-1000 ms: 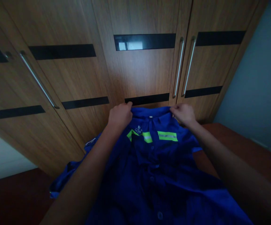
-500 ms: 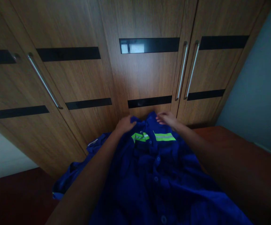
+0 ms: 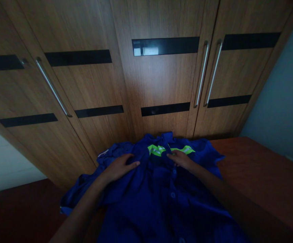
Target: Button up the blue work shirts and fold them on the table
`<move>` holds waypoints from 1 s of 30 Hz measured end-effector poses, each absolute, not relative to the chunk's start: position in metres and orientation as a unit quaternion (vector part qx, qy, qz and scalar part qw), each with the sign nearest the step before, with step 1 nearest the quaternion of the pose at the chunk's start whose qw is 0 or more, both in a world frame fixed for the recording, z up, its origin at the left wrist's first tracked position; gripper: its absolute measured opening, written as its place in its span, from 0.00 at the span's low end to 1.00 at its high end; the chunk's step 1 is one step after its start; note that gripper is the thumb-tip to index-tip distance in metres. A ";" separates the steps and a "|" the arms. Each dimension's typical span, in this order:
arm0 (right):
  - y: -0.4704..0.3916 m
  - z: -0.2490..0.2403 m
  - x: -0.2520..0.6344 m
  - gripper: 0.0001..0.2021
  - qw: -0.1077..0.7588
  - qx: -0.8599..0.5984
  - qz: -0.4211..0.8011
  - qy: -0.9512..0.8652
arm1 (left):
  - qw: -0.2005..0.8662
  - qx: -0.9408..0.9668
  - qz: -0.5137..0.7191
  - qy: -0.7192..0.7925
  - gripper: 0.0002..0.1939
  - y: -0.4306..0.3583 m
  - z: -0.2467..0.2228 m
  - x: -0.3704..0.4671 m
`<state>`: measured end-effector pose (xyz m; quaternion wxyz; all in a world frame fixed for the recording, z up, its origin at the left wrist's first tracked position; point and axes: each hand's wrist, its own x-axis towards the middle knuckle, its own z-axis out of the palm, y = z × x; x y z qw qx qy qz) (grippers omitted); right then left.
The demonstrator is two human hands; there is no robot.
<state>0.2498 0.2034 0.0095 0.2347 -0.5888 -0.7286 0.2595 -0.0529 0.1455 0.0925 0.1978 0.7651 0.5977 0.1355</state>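
A dark blue work shirt (image 3: 141,202) with buttons down its front lies spread before me, its collar (image 3: 167,136) at the far end. A lime-yellow and silver reflective strip (image 3: 156,150) crosses its chest. My left hand (image 3: 122,166) rests on the shirt's left part, thumb and fingers apart. With my right hand (image 3: 180,159) I pinch the front edge of the shirt near the strip, above a button (image 3: 175,172). The fingertips partly cover the cloth there.
More blue cloth (image 3: 80,184) lies crumpled at the left. A reddish-brown surface (image 3: 258,175) extends under the shirt. Behind stands a wooden wardrobe (image 3: 159,84) with metal handles (image 3: 202,74) and dark panels. A pale wall (image 3: 280,101) is at the right.
Both hands have come away from the collar towards me. The left has opened onto the cloth; the right has closed on the front edge. The collar now lies lower against the wardrobe.
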 end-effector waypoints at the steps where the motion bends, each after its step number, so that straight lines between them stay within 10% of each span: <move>1: 0.204 0.013 0.239 0.19 0.224 -0.586 0.251 -0.737 | 0.194 0.764 0.129 0.601 0.37 0.144 0.092 -0.051; 19: 0.158 0.026 0.209 0.15 0.167 -0.546 0.170 -0.803 | -0.005 0.803 0.210 0.558 0.19 0.115 0.086 -0.023; 24: 0.129 0.008 0.239 0.17 0.291 -0.567 0.309 -0.707 | 0.099 0.822 0.264 0.495 0.15 0.070 0.079 0.010; 30: 0.106 0.019 0.226 0.16 0.184 -0.575 0.254 -0.755 | 0.219 0.827 0.188 0.483 0.18 0.041 0.047 0.040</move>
